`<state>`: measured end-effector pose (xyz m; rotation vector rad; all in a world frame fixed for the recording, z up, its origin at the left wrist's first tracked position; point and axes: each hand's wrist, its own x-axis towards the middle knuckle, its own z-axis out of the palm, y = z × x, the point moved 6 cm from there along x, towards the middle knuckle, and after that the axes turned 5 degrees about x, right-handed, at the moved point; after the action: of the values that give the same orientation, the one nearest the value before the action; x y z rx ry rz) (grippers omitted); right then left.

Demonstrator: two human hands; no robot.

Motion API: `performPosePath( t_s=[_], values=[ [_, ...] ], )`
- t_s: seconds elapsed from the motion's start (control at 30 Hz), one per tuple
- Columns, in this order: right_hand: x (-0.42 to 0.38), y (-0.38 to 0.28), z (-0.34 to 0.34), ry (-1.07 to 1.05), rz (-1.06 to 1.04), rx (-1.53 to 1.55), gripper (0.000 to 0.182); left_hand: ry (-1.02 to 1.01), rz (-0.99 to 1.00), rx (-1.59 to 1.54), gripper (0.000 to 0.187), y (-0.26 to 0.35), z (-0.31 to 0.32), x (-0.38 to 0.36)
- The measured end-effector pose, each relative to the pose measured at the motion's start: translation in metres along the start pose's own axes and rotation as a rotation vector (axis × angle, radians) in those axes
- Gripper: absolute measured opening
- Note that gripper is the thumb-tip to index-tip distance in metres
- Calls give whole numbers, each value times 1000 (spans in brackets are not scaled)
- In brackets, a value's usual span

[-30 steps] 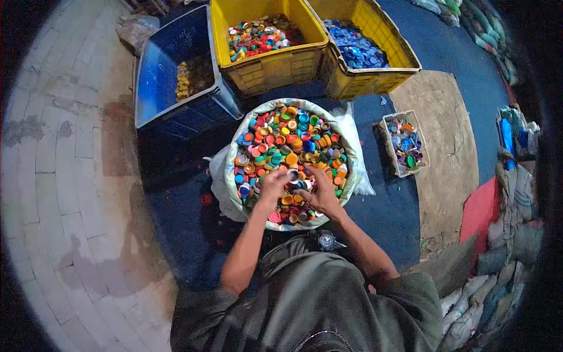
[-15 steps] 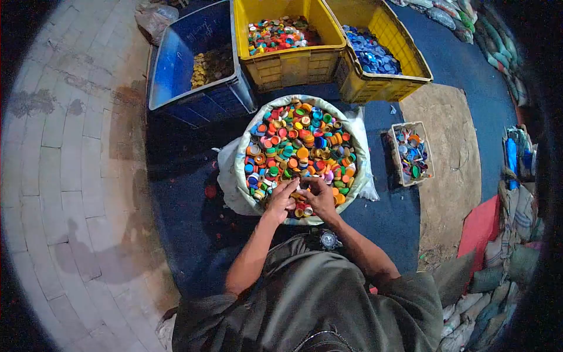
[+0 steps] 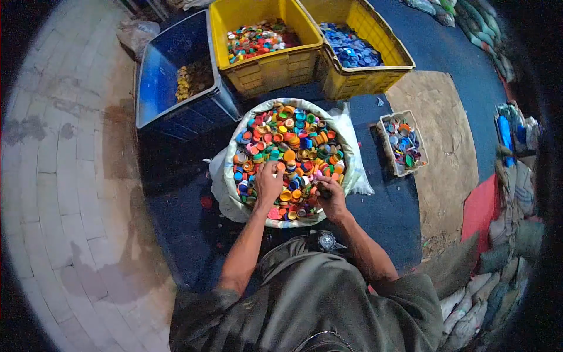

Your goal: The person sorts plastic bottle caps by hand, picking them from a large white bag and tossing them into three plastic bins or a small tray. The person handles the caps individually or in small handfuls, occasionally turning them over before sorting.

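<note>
Colourful bottle caps fill a large round white sack with its rim rolled open, in front of my body. Over the left-middle part of the caps is my left hand, its fingers closed at an orange cap. My right hand is over the right side of the sack, with the fingers curled round something dark that I cannot make out.
Beyond the sack stand a blue crate with yellowish caps, a yellow crate with mixed caps and another yellow crate with blue caps. To the right, a small white basket of mixed items sits beside brown cardboard.
My hands were together near the sack's front and have moved apart, left hand up and leftward, right hand to the right. The view has shifted slightly.
</note>
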<state>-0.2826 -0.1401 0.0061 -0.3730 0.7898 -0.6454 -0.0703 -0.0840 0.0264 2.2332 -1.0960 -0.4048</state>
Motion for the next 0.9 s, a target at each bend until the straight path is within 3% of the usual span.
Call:
performPosePath(
  t_s=[0.17,0.27,0.4,0.53,0.67,0.9],
  values=[
    [-13,-10,-14,48,-26,79,25,-140,209,101,36,34,32,44],
    [-17,-17,-23,70,-63,115,25,-296,227,280,41,45,49,55],
    [-19,-19,-38,93,-100,116,27,-286,290,322,46,47,63,59],
    [-16,-22,-41,118,-105,83,26,-378,199,465,37,52,68,61],
    [-10,-20,-45,102,-132,55,25,-289,243,500,32,42,76,65],
    [-13,-22,-32,135,-96,26,25,-256,276,445,44,39,63,53]
  ],
)
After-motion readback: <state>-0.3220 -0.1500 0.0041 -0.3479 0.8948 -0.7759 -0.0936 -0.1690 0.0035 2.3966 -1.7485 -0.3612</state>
